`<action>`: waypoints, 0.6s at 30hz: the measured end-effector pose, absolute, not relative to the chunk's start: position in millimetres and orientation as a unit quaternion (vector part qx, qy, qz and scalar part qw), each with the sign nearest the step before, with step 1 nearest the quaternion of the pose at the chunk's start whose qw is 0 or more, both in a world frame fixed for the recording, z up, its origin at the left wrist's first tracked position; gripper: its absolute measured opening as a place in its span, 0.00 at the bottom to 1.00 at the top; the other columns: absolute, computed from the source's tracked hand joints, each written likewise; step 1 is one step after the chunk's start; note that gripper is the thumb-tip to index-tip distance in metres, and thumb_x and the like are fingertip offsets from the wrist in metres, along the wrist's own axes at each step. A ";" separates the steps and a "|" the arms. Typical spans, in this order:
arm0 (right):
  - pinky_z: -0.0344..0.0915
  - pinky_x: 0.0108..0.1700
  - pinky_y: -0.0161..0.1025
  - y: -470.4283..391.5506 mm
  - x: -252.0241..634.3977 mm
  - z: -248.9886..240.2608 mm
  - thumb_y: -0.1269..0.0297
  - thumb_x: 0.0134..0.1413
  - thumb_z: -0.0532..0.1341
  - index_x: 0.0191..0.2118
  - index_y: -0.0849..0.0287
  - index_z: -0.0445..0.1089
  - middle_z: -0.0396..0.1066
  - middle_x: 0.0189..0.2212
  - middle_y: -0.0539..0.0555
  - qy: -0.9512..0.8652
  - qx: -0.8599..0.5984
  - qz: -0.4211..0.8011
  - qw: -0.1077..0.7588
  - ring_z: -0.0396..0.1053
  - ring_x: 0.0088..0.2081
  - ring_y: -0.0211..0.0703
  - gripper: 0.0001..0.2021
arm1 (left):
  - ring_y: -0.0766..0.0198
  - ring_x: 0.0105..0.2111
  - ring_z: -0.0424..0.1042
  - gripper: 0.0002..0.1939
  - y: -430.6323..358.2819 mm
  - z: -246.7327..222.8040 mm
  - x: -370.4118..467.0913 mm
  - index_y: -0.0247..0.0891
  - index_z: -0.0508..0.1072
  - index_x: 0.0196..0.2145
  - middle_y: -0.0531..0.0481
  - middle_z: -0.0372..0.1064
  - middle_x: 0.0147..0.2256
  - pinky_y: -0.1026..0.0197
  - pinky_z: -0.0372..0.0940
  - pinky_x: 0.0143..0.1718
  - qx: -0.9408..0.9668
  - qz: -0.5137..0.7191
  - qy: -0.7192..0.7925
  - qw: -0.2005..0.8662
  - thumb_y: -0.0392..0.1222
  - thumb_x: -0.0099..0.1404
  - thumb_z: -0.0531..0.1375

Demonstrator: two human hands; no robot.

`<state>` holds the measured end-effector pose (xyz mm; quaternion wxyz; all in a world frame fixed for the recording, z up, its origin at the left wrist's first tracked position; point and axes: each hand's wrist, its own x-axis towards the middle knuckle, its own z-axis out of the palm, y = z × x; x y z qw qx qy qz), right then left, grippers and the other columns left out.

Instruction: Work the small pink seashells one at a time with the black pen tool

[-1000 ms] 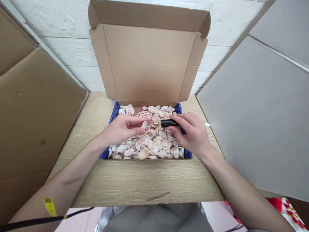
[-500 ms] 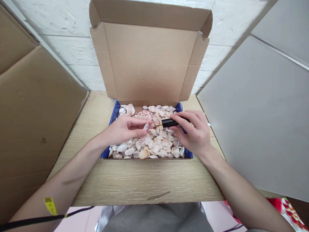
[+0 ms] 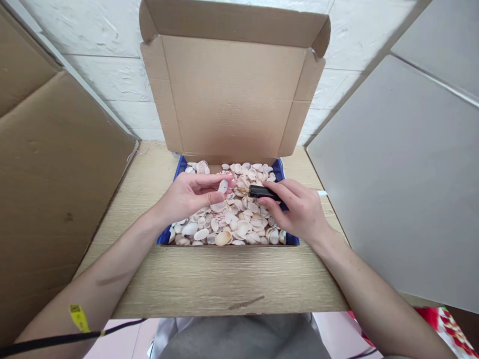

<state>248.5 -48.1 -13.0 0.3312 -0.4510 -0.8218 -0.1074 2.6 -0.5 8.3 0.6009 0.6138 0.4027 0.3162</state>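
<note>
Above the open box, my left hand (image 3: 192, 194) pinches a small white seashell (image 3: 223, 186) between thumb and fingers. From the right, my right hand (image 3: 299, 207) grips the black body of a slim handheld drill (image 3: 262, 192). Its brass-coloured chuck and thin bit point left at the shell; whether the tip touches it is too small to tell. Below both hands, many pale seashells (image 3: 243, 228) fill the box, some with reddish patterns. Part of the pile is hidden by my hands.
The cardboard box (image 3: 234, 99) has its lid raised against the white wall (image 3: 108, 75), and its sides are blue. It stands on a wooden table (image 3: 187, 279). A cardboard panel (image 3: 56, 189) closes off the left, a grey-white panel (image 3: 396, 179) the right. A black cable (image 3: 48, 341) crosses my left forearm.
The shell in my left hand has shifted slightly left and up and turned more face-on. The drill has moved a little left, and its chuck and bit show more plainly.
</note>
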 end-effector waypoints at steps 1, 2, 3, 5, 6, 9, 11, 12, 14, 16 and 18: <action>0.63 0.30 0.36 -47.7 248.8 -12.4 0.58 0.60 0.60 0.43 0.62 0.70 0.73 0.29 0.55 -0.823 -0.437 -0.122 0.341 0.68 0.29 0.39 0.13 | 0.50 0.47 0.75 0.26 -0.4 8.4 2.8 0.37 0.77 0.48 0.42 0.76 0.46 0.53 0.72 0.46 0.615 0.315 0.406 0.598 0.48 0.52 0.70; 0.64 0.31 0.36 -47.4 249.1 -11.6 0.59 0.58 0.62 0.44 0.62 0.70 0.73 0.30 0.55 -0.824 -0.424 -0.139 0.349 0.68 0.30 0.40 0.13 | 0.51 0.46 0.75 0.26 -0.3 8.4 3.0 0.37 0.77 0.48 0.43 0.76 0.46 0.54 0.72 0.46 0.617 0.314 0.408 0.595 0.48 0.52 0.70; 0.64 0.31 0.37 -47.2 249.3 -10.6 0.60 0.57 0.63 0.45 0.62 0.69 0.74 0.31 0.55 -0.824 -0.412 -0.158 0.356 0.68 0.30 0.40 0.13 | 0.51 0.46 0.75 0.25 0.0 8.2 3.2 0.37 0.77 0.48 0.43 0.77 0.46 0.54 0.72 0.47 0.619 0.313 0.407 0.594 0.48 0.52 0.70; 0.65 0.33 0.39 -47.3 249.7 -8.3 0.63 0.55 0.65 0.47 0.59 0.69 0.74 0.32 0.55 -0.821 -0.393 -0.193 0.366 0.67 0.31 0.41 0.14 | 0.53 0.45 0.76 0.25 0.5 7.3 3.5 0.38 0.78 0.47 0.44 0.77 0.45 0.53 0.72 0.47 0.625 0.305 0.402 0.596 0.48 0.52 0.70; 0.65 0.34 0.40 -47.6 249.7 -7.2 0.64 0.55 0.65 0.48 0.57 0.68 0.74 0.33 0.54 -0.818 -0.388 -0.207 0.370 0.68 0.32 0.42 0.14 | 0.53 0.45 0.76 0.24 0.7 6.7 3.5 0.38 0.78 0.47 0.44 0.77 0.44 0.54 0.72 0.47 0.630 0.296 0.399 0.597 0.48 0.53 0.69; 0.67 0.37 0.42 -49.2 249.2 -4.9 0.67 0.55 0.65 0.50 0.49 0.67 0.74 0.36 0.53 -0.807 -0.388 -0.231 0.380 0.69 0.36 0.43 0.16 | 0.55 0.44 0.76 0.22 1.4 5.7 2.9 0.39 0.78 0.46 0.45 0.78 0.43 0.55 0.73 0.45 0.645 0.264 0.397 0.597 0.47 0.53 0.69; 0.68 0.37 0.43 -50.0 248.8 -4.3 0.67 0.54 0.65 0.51 0.46 0.67 0.74 0.38 0.53 -0.802 -0.391 -0.235 0.385 0.69 0.38 0.45 0.18 | 0.55 0.44 0.76 0.21 1.6 5.9 2.3 0.40 0.79 0.46 0.46 0.78 0.43 0.57 0.73 0.44 0.656 0.252 0.391 0.595 0.46 0.54 0.69; 0.68 0.38 0.43 -50.2 248.6 -4.1 0.68 0.54 0.65 0.52 0.46 0.66 0.74 0.38 0.53 -0.801 -0.389 -0.236 0.390 0.69 0.38 0.45 0.20 | 0.55 0.43 0.76 0.20 1.6 6.2 2.1 0.40 0.79 0.45 0.46 0.78 0.43 0.57 0.73 0.43 0.661 0.249 0.386 0.594 0.45 0.54 0.69; 0.69 0.38 0.44 -50.3 248.4 -4.1 0.69 0.53 0.65 0.53 0.47 0.65 0.73 0.38 0.54 -0.800 -0.381 -0.235 0.399 0.68 0.39 0.46 0.22 | 0.55 0.43 0.76 0.20 1.6 6.9 1.9 0.40 0.79 0.45 0.46 0.78 0.43 0.57 0.74 0.43 0.670 0.243 0.380 0.590 0.45 0.54 0.69; 0.69 0.39 0.45 -50.0 248.5 -4.5 0.70 0.53 0.65 0.54 0.47 0.65 0.73 0.39 0.54 -0.801 -0.375 -0.230 0.406 0.68 0.40 0.47 0.23 | 0.54 0.43 0.76 0.20 1.6 7.2 1.9 0.40 0.79 0.45 0.46 0.78 0.43 0.56 0.73 0.43 0.673 0.236 0.380 0.589 0.45 0.53 0.69; 0.70 0.41 0.46 -49.3 248.8 -5.7 0.71 0.54 0.64 0.54 0.45 0.65 0.73 0.40 0.54 -0.800 -0.380 -0.224 0.407 0.68 0.42 0.48 0.23 | 0.54 0.44 0.76 0.20 1.8 7.0 1.9 0.41 0.79 0.44 0.46 0.78 0.43 0.55 0.73 0.44 0.677 0.228 0.379 0.588 0.46 0.53 0.68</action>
